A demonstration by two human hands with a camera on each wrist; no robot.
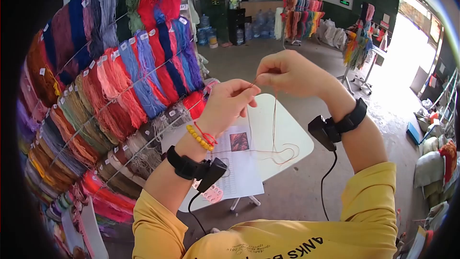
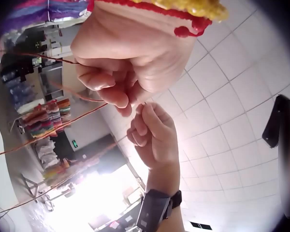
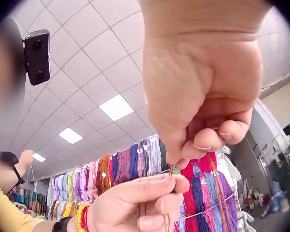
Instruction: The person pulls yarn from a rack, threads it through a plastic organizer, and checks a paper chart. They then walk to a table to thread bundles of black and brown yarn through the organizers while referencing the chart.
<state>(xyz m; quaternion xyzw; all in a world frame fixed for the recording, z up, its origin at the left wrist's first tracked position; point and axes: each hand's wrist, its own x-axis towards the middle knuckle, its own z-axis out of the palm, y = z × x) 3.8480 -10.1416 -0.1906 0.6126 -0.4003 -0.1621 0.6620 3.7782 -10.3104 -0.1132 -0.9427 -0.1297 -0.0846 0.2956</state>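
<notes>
Both hands are raised in front of the chest, fingertips close together. The left hand [image 1: 225, 108] pinches thin reddish-brown thread [image 2: 53, 129] between thumb and index finger, its other fingers curled in. Just to its right and slightly higher, the right hand [image 1: 293, 74] pinches the thread too, thumb against fingertip. In the right wrist view, short strands [image 3: 171, 169] run between the two pinches. More strands [image 1: 274, 129] hang from the right hand down to the table, where loose thread [image 1: 287, 152] lies in curves.
Below is a white table [image 1: 299, 136] with a printed sheet [image 1: 244, 182], a small dark red picture [image 1: 239, 142] and a pink card with holes [image 1: 211, 193]. A rack of coloured yarn skeins [image 1: 143, 81] stands close on the left. Farther back are another yarn rack [image 1: 304, 19] and water bottles [image 1: 261, 26].
</notes>
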